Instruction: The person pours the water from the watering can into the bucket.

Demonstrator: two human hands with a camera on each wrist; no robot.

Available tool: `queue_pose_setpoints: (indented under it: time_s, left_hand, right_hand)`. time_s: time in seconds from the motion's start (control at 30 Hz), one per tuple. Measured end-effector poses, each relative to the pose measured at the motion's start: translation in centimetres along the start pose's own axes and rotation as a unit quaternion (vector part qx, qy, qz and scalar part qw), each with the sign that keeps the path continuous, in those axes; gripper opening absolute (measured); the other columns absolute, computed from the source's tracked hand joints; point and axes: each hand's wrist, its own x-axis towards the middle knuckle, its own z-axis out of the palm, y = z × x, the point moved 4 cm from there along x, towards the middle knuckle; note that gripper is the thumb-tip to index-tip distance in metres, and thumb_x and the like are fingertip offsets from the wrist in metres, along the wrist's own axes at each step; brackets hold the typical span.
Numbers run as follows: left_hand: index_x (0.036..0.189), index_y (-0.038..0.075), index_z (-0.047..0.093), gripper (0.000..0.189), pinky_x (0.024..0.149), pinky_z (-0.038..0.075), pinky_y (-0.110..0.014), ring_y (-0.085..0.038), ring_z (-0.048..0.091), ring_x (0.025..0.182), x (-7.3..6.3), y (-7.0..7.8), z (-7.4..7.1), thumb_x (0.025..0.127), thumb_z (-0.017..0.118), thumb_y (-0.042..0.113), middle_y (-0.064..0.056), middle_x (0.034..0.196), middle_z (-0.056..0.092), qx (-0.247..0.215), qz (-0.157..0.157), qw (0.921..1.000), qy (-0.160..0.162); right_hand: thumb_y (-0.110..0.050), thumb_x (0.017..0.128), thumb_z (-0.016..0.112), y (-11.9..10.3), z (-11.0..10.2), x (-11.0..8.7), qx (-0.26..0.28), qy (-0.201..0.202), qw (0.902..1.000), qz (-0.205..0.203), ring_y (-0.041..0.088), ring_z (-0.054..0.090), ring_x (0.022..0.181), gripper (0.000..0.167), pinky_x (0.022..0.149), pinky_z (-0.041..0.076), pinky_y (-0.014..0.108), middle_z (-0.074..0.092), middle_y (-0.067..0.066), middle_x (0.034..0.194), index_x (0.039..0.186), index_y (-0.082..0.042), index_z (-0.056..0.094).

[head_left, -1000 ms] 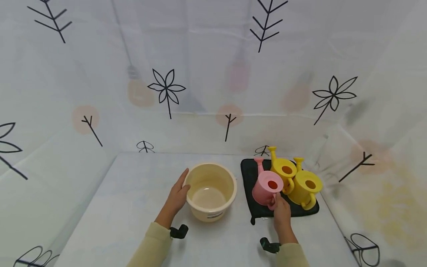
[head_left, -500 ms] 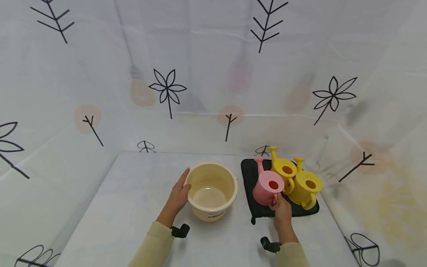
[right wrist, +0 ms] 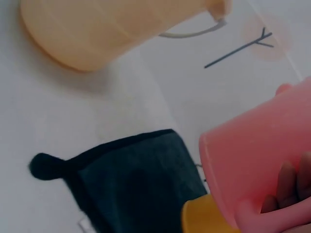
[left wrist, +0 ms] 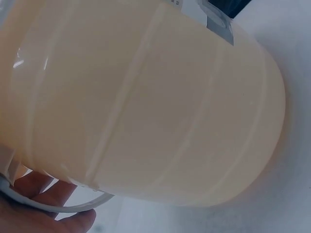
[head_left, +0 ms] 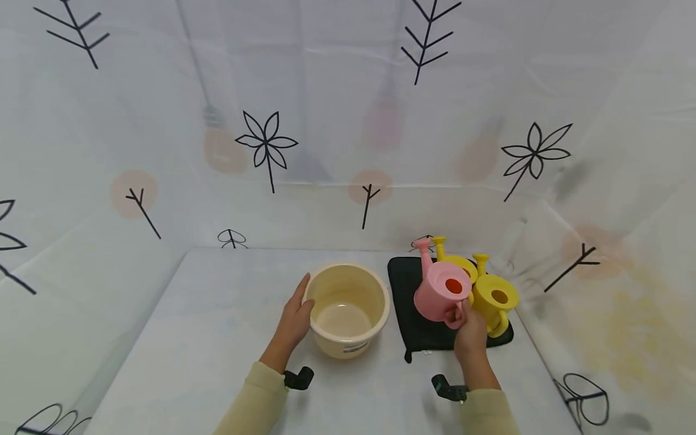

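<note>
In the head view, the pink watering can (head_left: 435,296) has risen off the dark mat (head_left: 405,302) where it stood half a second ago. It has also shifted toward the two yellow cans and now covers much of the rear yellow can (head_left: 459,263), which showed its whole opening before. The front yellow can (head_left: 492,308) stands on the mat as earlier, partly behind the right hand (head_left: 470,331). That hand, its fingers curled round the pink can's handle, has moved up and to the right with it. The left hand (head_left: 294,320) has kept its place at the side of the cream bucket (head_left: 334,345), fingers extended along the outside and thumb at the rim. The bucket stands upright on the white worktop (head_left: 228,302), left of the mat and apart from it.

In the left wrist view, the bucket's ribbed wall fills most of the space; its thin grey bail (left wrist: 73,209) crosses in front of the left hand's fingers.

In the right wrist view, the pink can is held above the mat, its base edge overlapping a yellow can below; the bucket lies beyond, well clear of it.
</note>
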Motion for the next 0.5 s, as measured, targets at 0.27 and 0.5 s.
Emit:
queue_pose_setpoints:
  time_s: [0.27,0.5]
  left_hand:
    - [0.154,0.030,0.025,0.060,0.117,0.023,-0.055,-0.029,0.024,0.147,-0.1,0.1,-0.1,0.099,0.041,0.015,-0.002,0.160,0.027,0.000,0.001,1.0000,-0.001]
    - [0.154,0.033,0.025,0.060,0.118,0.023,-0.054,-0.028,0.025,0.147,-0.1,0.1,0.1,0.098,0.041,0.016,0.000,0.160,0.027,0.001,-0.002,1.0000,0.000]
  right_hand:
    - [-0.029,0.105,0.037,-3.2,0.5,-0.4,0.048,-0.010,0.9964,-0.069,0.019,0.048,0.061,0.040,0.059,0.054,0.023,0.046,0.002,0.062,0.071,-0.008,0.043]
    - [-0.029,0.105,0.036,-4.6,0.8,-1.1,0.047,-0.011,0.9970,-0.060,0.019,0.042,0.055,0.048,0.052,0.052,0.024,0.042,0.002,0.058,0.063,-0.008,0.041]
